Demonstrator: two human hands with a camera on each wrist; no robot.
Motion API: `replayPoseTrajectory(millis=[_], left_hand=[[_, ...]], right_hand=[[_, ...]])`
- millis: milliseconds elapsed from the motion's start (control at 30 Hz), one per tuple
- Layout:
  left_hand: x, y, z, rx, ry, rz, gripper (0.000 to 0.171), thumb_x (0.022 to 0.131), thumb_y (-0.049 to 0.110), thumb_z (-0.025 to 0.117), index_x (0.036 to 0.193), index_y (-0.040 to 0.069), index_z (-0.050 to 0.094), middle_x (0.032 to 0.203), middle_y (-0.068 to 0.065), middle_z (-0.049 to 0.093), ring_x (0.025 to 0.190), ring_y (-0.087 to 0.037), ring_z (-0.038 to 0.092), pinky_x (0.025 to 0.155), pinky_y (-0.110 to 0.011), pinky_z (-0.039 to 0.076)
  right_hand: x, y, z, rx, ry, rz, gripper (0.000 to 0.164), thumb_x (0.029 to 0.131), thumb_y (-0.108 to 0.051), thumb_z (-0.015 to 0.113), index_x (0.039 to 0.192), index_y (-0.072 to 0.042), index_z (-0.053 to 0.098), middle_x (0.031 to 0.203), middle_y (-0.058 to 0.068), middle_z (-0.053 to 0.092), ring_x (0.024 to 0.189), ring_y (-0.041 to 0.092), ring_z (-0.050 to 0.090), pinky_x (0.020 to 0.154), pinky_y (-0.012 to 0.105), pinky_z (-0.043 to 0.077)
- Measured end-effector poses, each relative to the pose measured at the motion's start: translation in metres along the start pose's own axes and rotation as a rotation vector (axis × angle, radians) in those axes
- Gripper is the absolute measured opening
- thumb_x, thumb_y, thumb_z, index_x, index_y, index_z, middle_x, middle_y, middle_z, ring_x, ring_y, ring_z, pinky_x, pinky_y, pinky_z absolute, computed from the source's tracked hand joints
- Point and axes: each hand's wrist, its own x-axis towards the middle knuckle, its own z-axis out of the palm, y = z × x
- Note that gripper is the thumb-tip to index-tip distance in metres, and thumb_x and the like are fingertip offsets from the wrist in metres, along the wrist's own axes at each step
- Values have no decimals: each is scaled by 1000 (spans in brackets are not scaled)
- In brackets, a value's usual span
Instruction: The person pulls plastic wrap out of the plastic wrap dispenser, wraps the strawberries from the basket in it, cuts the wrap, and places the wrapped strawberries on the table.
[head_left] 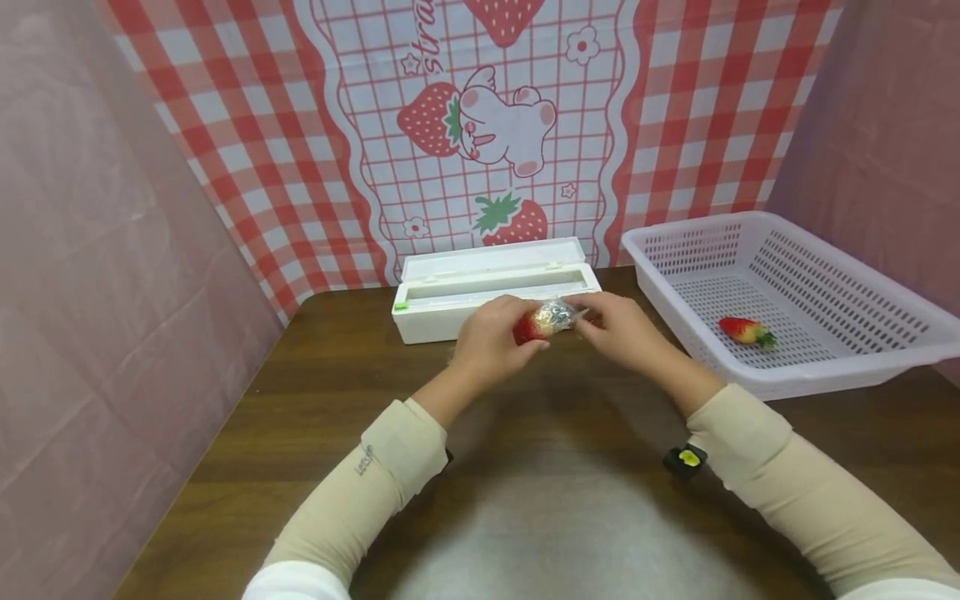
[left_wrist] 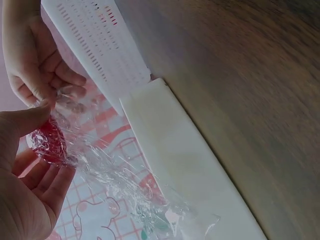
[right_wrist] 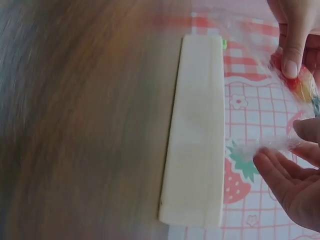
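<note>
Above the front of a white lidded box, my left hand [head_left: 487, 337] grips a red and pale-yellow strawberry [head_left: 531, 325] between thumb and fingers. Clear plastic wrap [head_left: 557, 315] covers the fruit and, in the left wrist view, a crumpled length of wrap [left_wrist: 125, 185] trails off it. At the leafy end, my right hand [head_left: 618, 329] pinches a gathered bit of the wrap. The right wrist view shows that wrap [right_wrist: 275, 145] bunched at the right fingertips, with the strawberry [right_wrist: 303, 89] just beyond, held under the left thumb.
The white box [head_left: 431, 325] stands at the table's back edge, lid raised, with a green tab at its left corner. To the right sits a white perforated basket [head_left: 847, 372] holding another strawberry [head_left: 742, 330]. A checked cloth [head_left: 285, 150] hangs behind.
</note>
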Motion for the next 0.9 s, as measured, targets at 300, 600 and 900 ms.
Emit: replayPoseTrajectory(millis=[300,600,900], left_hand=[[1,4,2,-3,45,5,48,75,27,86,115,6,68,105,-7,70,94,-18,64,83,-29,53],[2,5,7,13,56,-10,47,75,28,85,114,7,68,104,-7,70,94,-17,65,81,-29,53],[1,7,10,60,46,-39,47,75,28,86,114,8,70,105,-6,71,94,-17,65,81,-30,53]], right_hand=[[-2,-7,7,307,-4,194,32,101,-10,49,125,8,61,115,24,65,91,24,61,77,34,54],[-5,-12,11,770,-62,247,36,104,-8,39,124,20,51,116,23,62,95,5,64,92,32,51],[-10,-13,13,1147,-164,242,24,94,10,44,116,11,53,106,1,66,98,11,64,90,25,51]])
